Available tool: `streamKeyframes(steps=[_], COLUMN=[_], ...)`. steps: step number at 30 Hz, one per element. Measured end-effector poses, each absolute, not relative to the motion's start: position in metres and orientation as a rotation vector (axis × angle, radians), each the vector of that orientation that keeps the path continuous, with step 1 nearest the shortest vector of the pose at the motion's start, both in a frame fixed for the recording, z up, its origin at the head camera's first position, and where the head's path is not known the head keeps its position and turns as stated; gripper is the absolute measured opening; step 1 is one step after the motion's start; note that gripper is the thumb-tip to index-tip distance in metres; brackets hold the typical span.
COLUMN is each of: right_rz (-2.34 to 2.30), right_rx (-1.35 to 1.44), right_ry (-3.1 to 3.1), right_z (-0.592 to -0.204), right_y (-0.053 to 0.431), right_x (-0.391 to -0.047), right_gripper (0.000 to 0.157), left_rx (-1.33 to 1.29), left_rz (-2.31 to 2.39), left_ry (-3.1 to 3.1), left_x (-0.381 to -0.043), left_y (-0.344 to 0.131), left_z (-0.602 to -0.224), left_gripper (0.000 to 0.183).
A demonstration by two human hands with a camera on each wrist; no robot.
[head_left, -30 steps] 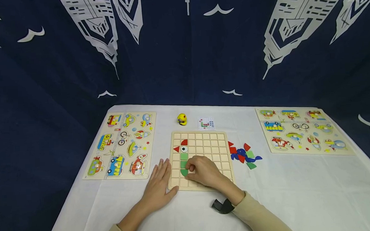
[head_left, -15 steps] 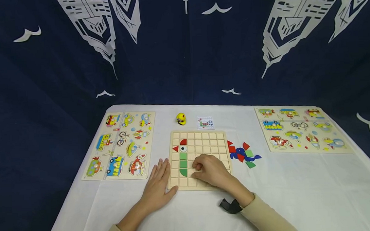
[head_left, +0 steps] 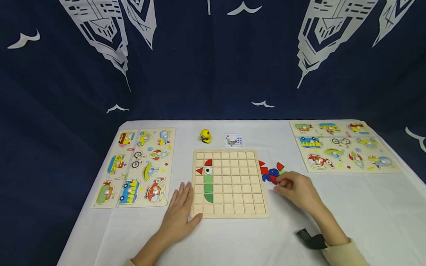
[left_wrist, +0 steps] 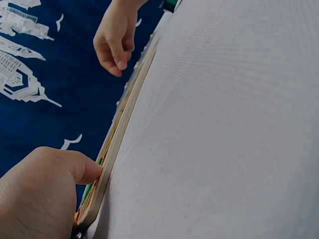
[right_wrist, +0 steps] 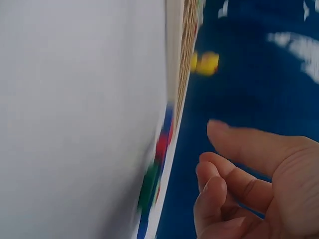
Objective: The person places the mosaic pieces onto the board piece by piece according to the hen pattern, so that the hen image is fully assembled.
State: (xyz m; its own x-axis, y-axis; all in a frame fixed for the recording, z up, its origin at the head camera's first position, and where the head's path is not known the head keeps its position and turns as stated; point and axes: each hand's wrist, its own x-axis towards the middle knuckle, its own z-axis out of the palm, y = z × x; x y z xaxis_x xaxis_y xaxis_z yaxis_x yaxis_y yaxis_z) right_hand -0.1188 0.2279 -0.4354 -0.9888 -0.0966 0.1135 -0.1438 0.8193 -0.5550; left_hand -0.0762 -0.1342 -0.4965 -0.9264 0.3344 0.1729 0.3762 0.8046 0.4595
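Observation:
A wooden grid board [head_left: 238, 187] lies in the middle of the table. In one of its columns sit a red rounded piece [head_left: 208, 163], an eye tile [head_left: 208, 170] and several green pieces [head_left: 208, 188]; a red triangle [head_left: 199, 171] is just left of the eye. My left hand [head_left: 178, 220] lies flat with straight fingers along the board's left edge, the thumb at its near corner. Beyond the right edge, my right hand [head_left: 299, 190] hovers by a pile of red, blue and green pieces [head_left: 273, 172], hiding part of it. Its fingers bend loosely, thumb apart, nothing between them in the right wrist view.
A yellow toy duck [head_left: 205, 136] and a small pattern card [head_left: 233, 140] are behind the board. Vehicle puzzle boards lie at the left [head_left: 133, 167] and far right [head_left: 344, 146]. A dark blue curtain [head_left: 196, 71] hangs behind the white table.
My right hand has moved away from the green pieces on the board, rightward to the loose pile. My left hand stays at the board's left edge. The head view has shifted slightly.

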Motion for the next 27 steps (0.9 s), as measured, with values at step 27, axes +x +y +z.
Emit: streamKeyframes(steps=[27], right_rz=[0.802], right_rx=[0.134], right_ry=[-3.124], right_z=[-0.448], right_y=[0.271], right_x=[-0.163], right_gripper=[0.021], left_rx=[-0.573], left_rz=[-0.778], left_ry=[-2.912], left_x=[-0.076], left_y=[-0.135], left_z=[-0.495], left_gripper=[0.084])
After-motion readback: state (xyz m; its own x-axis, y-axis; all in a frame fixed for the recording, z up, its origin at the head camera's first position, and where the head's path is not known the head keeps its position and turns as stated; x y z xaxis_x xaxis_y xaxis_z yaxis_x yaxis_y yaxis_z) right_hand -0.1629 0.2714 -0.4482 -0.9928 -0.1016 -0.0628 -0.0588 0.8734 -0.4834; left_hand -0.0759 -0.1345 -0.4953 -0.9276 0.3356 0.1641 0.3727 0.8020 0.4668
